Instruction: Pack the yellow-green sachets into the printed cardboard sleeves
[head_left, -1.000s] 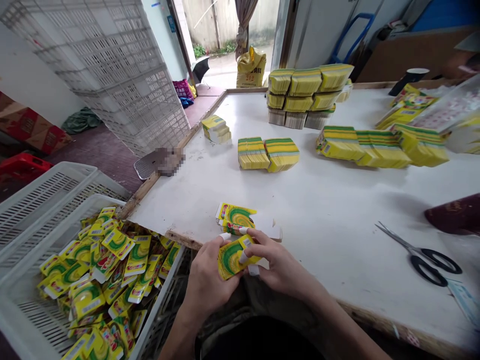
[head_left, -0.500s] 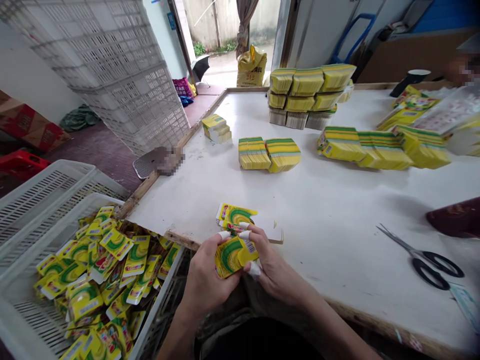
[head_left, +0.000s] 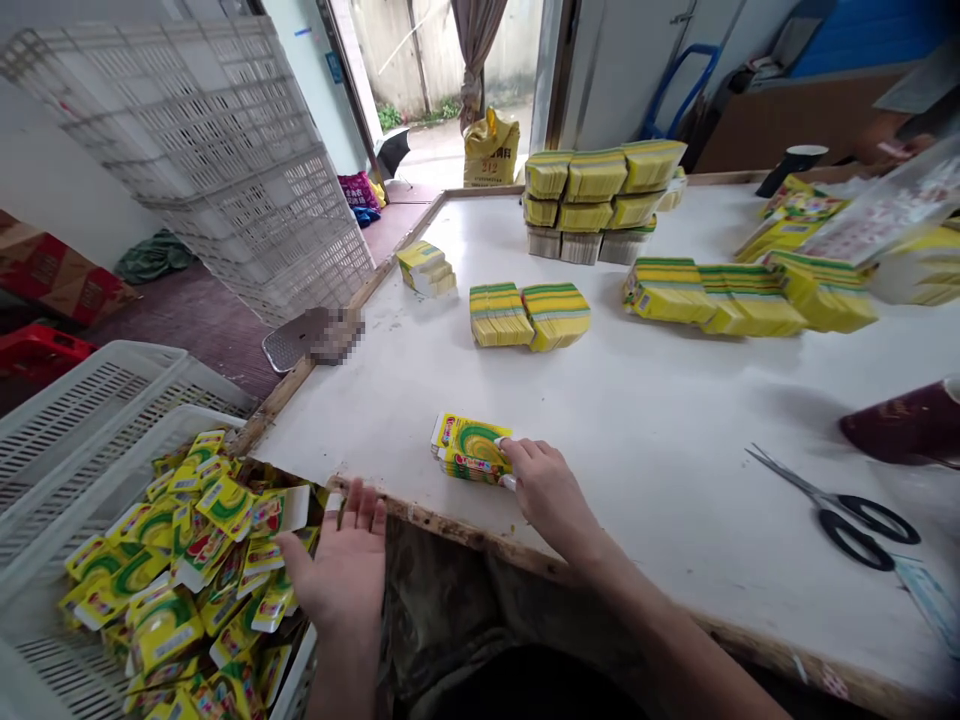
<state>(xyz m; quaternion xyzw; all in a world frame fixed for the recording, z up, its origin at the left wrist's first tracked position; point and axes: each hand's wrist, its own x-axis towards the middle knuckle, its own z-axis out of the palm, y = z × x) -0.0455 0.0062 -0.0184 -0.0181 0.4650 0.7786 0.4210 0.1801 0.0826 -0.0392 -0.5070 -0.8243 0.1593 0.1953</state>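
A white desk with a wooden rim bears a small stack of yellow cartons near its front edge, two bundles beyond, a stepped pile far left, tiered bundles far, a bundle row right, and black-handled scissors near right.

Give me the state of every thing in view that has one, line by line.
Carton stack: several layers, lying flat.
Left hand: open, palm up, holding nothing.
Right hand: at the stack's right end, grip unclear.
Crate: open-topped, heaped with loose cartons.
Scissors: lying flat, blades slightly apart.
Curtain: gathered together.
Yellow bag: standing upright.
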